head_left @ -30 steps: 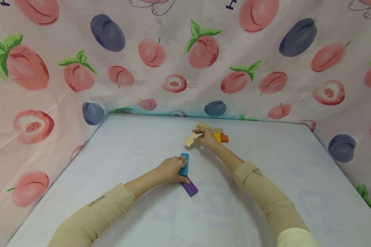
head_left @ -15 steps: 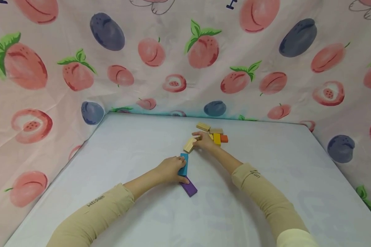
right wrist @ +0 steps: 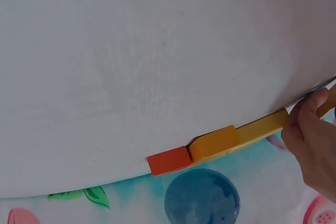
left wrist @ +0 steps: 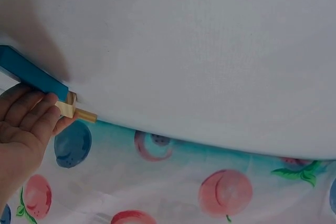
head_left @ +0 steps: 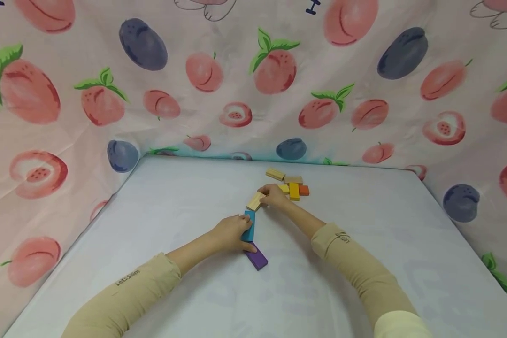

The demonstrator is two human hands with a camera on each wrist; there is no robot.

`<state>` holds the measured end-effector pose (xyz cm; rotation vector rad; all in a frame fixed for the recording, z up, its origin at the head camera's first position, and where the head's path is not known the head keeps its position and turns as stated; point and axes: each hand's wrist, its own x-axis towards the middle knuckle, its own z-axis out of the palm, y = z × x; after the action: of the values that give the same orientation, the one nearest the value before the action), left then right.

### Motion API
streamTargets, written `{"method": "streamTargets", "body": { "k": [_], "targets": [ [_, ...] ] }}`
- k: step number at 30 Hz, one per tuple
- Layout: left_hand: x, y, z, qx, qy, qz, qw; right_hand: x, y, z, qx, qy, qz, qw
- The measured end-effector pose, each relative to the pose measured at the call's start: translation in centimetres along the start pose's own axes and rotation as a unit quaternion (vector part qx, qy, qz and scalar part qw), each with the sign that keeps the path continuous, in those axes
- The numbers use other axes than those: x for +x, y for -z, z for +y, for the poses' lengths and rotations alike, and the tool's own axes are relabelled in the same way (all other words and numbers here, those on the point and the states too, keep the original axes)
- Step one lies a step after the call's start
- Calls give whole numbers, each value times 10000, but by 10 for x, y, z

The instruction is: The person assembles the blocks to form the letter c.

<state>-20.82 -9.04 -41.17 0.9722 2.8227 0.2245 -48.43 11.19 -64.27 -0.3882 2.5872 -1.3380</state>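
Pinching a pale wooden oblong block (head_left: 255, 201) between thumb and fingers, the right hand (head_left: 275, 197) held it at the far end of a blue oblong block (head_left: 250, 231); contact there could not be told. The left hand (head_left: 231, 233) gripped that blue block, fingers bent over its far part, thumb reaching down to a purple oblong block (head_left: 258, 258) just nearer the person; the thumb partly hid the join.

Progress, as judged: purple and blue laid in a bent line, pale one about in place but unreleased. Five outside the line: just right of the pinch, a light yellow block (head_left: 284, 188), then a golden yellow block (head_left: 294, 192) and an orange block (head_left: 304, 190); beyond it, a grooved wooden block (head_left: 275, 174) and a tan wooden block (head_left: 293, 180).
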Motion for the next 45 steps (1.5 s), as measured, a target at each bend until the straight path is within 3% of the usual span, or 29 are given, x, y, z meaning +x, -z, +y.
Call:
{"method": "streamTargets", "body": {
  "k": [4, 7, 11, 15, 18, 22, 25, 29, 35, 37, 39, 42, 45],
  "targets": [
    [-2, 1, 0, 53, -26, -3, 10000, -31, 3, -40, -309, 6, 29, 9995],
    [-2, 1, 1, 56, -83, 61, 9999, -43, 8, -60, -389, 34, 20, 9992],
    [-2, 1, 0, 80, -134, 113, 9998, -40, 11, -60, -344, 120, -19, 9993],
    [-2, 2, 0, 101, -130, 88, 9998, -33, 8, -56, -389, -141, -128, 9991],
    [-3, 2, 0, 76, -106, 63, 9999, -38, 7, -63, -361, -8, -60, 9993],
    [-3, 3, -1, 34, -91, 42, 9999, -59, 14, -91, -267, 121, -120, 9995],
    [-2, 3, 0, 0, -106, 31, 9999, -104, 32, -155, -192, -356, -372, 9985],
    [-2, 3, 0, -29, -85, -11, 10000, -124, 41, -177, 50, -356, -504, 9981],
    [-2, 2, 0, -50, -39, -42, 10000, -36, 9, -63, -300, 7, -245, 9992],
    [-2, 2, 0, -50, -31, -36, 10000, -11, 2, -33, -380, -139, -208, 9990],
    [-1, 2, 1, -26, -39, -40, 10000, 9, -3, -6, -396, 105, -81, 9991],
    [-1, 2, 1, -21, -49, -46, 10000, 19, -7, 10, -617, 313, 27, 9976],
    [-1, 2, 1, -27, -38, -63, 10000, 4, -7, -6, -884, 528, 167, 9945]
  ]
}}
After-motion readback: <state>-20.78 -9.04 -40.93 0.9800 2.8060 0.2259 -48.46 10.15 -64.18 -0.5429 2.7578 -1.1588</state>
